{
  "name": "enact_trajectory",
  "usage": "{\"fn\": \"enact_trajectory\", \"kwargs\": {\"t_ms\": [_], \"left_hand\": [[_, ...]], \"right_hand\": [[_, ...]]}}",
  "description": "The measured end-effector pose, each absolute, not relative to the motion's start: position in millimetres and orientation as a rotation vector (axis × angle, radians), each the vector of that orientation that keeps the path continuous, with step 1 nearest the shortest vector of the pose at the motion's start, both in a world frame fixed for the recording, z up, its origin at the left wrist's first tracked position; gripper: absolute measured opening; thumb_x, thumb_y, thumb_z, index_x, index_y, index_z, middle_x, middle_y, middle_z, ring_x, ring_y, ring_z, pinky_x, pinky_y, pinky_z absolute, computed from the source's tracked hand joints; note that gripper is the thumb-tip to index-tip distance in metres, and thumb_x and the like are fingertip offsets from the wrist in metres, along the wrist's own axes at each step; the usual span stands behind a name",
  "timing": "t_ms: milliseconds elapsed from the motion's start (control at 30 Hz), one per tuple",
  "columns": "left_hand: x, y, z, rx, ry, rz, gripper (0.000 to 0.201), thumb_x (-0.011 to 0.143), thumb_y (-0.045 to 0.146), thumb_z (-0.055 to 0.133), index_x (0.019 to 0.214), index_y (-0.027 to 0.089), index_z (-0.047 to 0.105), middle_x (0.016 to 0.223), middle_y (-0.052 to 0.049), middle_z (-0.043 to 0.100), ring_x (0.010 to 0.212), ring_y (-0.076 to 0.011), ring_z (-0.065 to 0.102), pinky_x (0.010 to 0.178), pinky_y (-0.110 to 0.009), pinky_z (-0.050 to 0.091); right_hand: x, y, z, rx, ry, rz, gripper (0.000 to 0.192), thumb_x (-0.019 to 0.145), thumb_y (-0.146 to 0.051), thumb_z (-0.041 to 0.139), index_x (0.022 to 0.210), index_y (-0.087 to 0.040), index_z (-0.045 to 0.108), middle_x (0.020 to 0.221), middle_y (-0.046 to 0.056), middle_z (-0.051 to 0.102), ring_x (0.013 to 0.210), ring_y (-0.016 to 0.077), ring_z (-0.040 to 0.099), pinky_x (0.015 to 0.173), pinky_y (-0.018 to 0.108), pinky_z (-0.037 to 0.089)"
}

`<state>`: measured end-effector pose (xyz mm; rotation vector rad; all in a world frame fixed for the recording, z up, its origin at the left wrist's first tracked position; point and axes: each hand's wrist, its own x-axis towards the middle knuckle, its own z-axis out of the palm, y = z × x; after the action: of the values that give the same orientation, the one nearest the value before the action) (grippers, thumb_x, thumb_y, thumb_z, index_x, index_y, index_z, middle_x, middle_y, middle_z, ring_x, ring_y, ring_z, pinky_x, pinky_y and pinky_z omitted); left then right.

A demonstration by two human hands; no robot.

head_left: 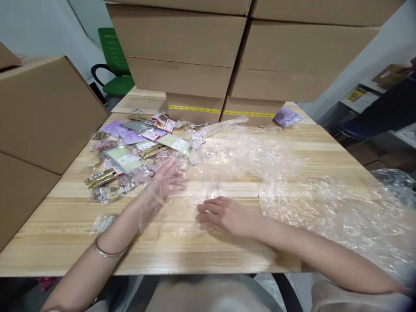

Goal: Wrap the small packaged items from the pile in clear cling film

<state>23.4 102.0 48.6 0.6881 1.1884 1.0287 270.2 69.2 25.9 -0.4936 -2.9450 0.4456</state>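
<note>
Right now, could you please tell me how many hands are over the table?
2: the left hand beside the pile of packets, and the right hand nearer the front edge of the wooden table. None seem hidden.

On my feed, the table (146, 260) is pale yellow wood with streaky tan grain. I see plain brown boxes (178, 39), with yellow tape (195, 108) carrying dark markings across the lower ones. The plastic wrap (260, 151) is clear with white glints. In the pile I pick out mottled purple packets (115, 129), shiny gold packets (101, 179), pale green packets (116, 153) with white labels, and red-and-white cards (169, 125). I also see a silvery bangle (109, 252) and a green chair (112, 52) with a black armrest.
</note>
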Motion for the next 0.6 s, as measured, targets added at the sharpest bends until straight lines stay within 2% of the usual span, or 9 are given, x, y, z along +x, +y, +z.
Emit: {"fn": "enact_trajectory", "kwargs": {"t_ms": [100, 167, 200, 300, 367, 433, 500, 600], "left_hand": [[17.3, 97.9, 57.4, 0.767, 1.361, 0.989, 0.071, 0.079, 0.036, 0.074, 0.141, 0.025, 0.043, 0.134, -0.013, 0.059, 0.084, -0.0209, 0.071, 0.072, -0.037, 0.060], [9.4, 94.8, 61.1, 0.801, 1.360, 1.002, 0.072, 0.078, 0.029, 0.075, 0.142, 0.024, 0.042, 0.134, -0.013, 0.060, 0.083, -0.0202, 0.071, 0.074, -0.037, 0.061], [4.5, 93.5, 60.9, 0.822, 1.340, 1.011, 0.070, 0.078, 0.027, 0.075, 0.141, 0.023, 0.043, 0.132, -0.013, 0.061, 0.084, -0.0208, 0.071, 0.076, -0.038, 0.061], [-10.5, 91.4, 49.2, 0.887, 1.290, 0.993, 0.078, 0.072, 0.019, 0.079, 0.141, 0.022, 0.042, 0.120, -0.013, 0.068, 0.088, -0.0231, 0.073, 0.082, -0.040, 0.060], [-17.3, 91.0, 36.4, 0.927, 1.260, 0.975, 0.089, 0.067, 0.015, 0.083, 0.144, 0.021, 0.038, 0.111, -0.012, 0.072, 0.091, -0.0247, 0.073, 0.085, -0.039, 0.059], [-20.8, 90.2, 26.4, 0.953, 1.233, 0.976, 0.091, 0.068, 0.017, 0.084, 0.145, 0.019, 0.036, 0.109, -0.013, 0.072, 0.096, -0.0269, 0.072, 0.087, -0.039, 0.059], [-22.9, 88.4, 23.4, 0.977, 1.248, 1.007, 0.087, 0.071, 0.021, 0.082, 0.145, 0.020, 0.036, 0.113, -0.013, 0.071, 0.103, -0.0282, 0.070, 0.090, -0.039, 0.057], [-31.5, 85.1, 30.5, 1.023, 1.337, 1.039, 0.078, 0.074, 0.023, 0.080, 0.142, 0.020, 0.040, 0.113, -0.013, 0.071, 0.107, -0.0271, 0.068, 0.092, -0.037, 0.056]], "right_hand": [[273.9, 60.5, 49.1, -0.521, -2.867, 0.810, 0.041, 0.097, -0.041, 0.051, 0.131, -0.020, 0.060, 0.132, 0.009, 0.062, 0.118, 0.0197, 0.059, 0.100, 0.036, 0.046], [278.4, 60.0, 66.1, -0.465, -2.794, 1.013, 0.049, 0.094, -0.048, 0.055, 0.133, -0.019, 0.058, 0.134, 0.009, 0.060, 0.119, 0.0203, 0.059, 0.101, 0.035, 0.046], [280.6, 61.5, 72.9, -0.450, -2.747, 1.078, 0.046, 0.095, -0.047, 0.052, 0.132, -0.020, 0.059, 0.132, 0.008, 0.062, 0.118, 0.0198, 0.059, 0.101, 0.034, 0.046], [281.8, 70.3, 77.3, -0.684, -2.554, 1.058, 0.038, 0.103, -0.036, 0.036, 0.125, -0.022, 0.063, 0.122, 0.007, 0.067, 0.113, 0.0177, 0.062, 0.099, 0.036, 0.047], [276.5, 76.5, 63.4, -0.947, -2.446, 0.910, 0.041, 0.103, -0.038, 0.033, 0.133, -0.020, 0.055, 0.130, 0.010, 0.063, 0.119, 0.0206, 0.059, 0.100, 0.040, 0.047], [269.0, 81.0, 38.6, -1.058, -2.484, 0.763, 0.057, 0.100, -0.047, 0.038, 0.148, -0.016, 0.037, 0.147, 0.016, 0.047, 0.135, 0.0264, 0.046, 0.108, 0.047, 0.041], [264.0, 83.4, 10.4, -1.024, -2.640, 0.632, 0.077, 0.095, -0.060, 0.041, 0.155, -0.015, 0.022, 0.158, 0.018, 0.027, 0.146, 0.0321, 0.025, 0.116, 0.054, 0.028], [266.6, 83.7, -21.7, -0.986, -2.794, 0.390, 0.092, 0.086, -0.074, 0.044, 0.156, -0.020, 0.020, 0.163, 0.015, 0.008, 0.149, 0.0392, 0.003, 0.117, 0.064, 0.011]]}}
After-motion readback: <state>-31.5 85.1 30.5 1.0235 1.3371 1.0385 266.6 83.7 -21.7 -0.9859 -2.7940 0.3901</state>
